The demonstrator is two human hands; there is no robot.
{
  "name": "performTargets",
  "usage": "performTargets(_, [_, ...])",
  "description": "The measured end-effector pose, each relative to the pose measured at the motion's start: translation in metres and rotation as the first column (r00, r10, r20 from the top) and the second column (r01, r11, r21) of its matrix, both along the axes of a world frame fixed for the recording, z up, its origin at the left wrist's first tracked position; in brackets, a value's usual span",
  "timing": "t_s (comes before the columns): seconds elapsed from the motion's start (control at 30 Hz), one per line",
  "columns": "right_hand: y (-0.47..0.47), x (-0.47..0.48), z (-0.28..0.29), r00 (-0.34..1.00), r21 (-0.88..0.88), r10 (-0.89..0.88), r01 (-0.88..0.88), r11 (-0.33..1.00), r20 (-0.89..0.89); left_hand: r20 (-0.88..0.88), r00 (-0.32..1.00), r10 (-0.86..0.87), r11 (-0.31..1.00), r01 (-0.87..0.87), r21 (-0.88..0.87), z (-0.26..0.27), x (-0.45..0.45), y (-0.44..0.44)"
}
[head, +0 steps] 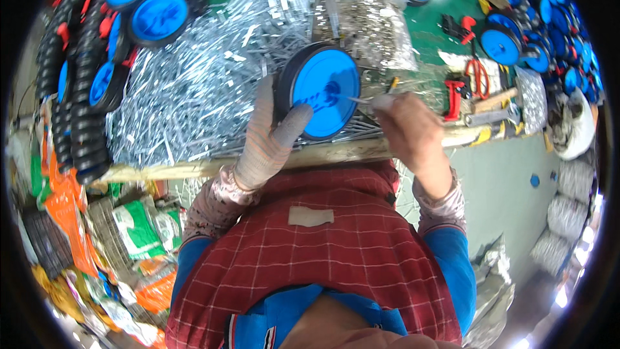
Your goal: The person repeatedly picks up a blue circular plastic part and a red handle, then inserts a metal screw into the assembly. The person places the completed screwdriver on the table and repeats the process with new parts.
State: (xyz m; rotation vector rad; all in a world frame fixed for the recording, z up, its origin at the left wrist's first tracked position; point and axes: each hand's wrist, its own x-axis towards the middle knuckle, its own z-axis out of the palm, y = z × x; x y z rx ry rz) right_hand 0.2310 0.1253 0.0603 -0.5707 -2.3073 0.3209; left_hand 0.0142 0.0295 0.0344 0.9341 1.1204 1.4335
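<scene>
My gloved left hand (269, 135) grips a black-tyred wheel with a blue hub (325, 92), its thumb on the blue face. The wheel is tilted upright above the bench's front edge. My right hand (411, 128) pinches a thin metal rod (357, 100), with something pale at the fingertips. The rod's far end points at the hub's centre; whether it sits inside the hole I cannot tell. Behind and left of the wheel spreads a large heap of thin metal strips or pins (203, 77). A clear plastic bag of small brass-coloured parts (373, 24) lies just beyond the wheel.
More blue wheels (159, 17) and black ribbed stacks (89, 82) crowd the left. To the right lie red-handled scissors (477, 77), a red bracket (453, 101), a wrench (491, 117) and piled wheel assemblies (552, 24). A wooden edge strip (339, 152) runs along the bench front.
</scene>
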Motion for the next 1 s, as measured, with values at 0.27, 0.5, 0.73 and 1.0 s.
performTargets(0.27, [0.025, 0.049, -0.021, 0.904, -0.348, -0.426, 0.405, 0.846, 0.016, -0.052, 0.998, -0.017, 0.992, 0.011, -0.124, -0.015, -0.002, 0.019])
performTargets(0.5, [0.060, 0.150, -0.109, 0.457, 0.015, -0.804, 0.866, 0.500, 0.379, -0.716, 0.698, -0.014, 0.998, 0.048, 0.028, -0.029, -0.009, 0.013])
performTargets(0.73, [0.028, 0.068, -0.060, 0.937, -0.951, -0.291, -0.106, 0.291, -0.194, -0.102, 0.950, -0.296, 0.955, 0.289, -0.072, -0.039, 0.001, -0.010])
performTargets(1.0, [0.015, 0.038, -0.036, 0.978, -0.947, -0.070, -0.172, 0.273, -0.198, -0.073, 0.916, -0.395, 0.897, 0.368, -0.247, -0.027, -0.003, 0.004])
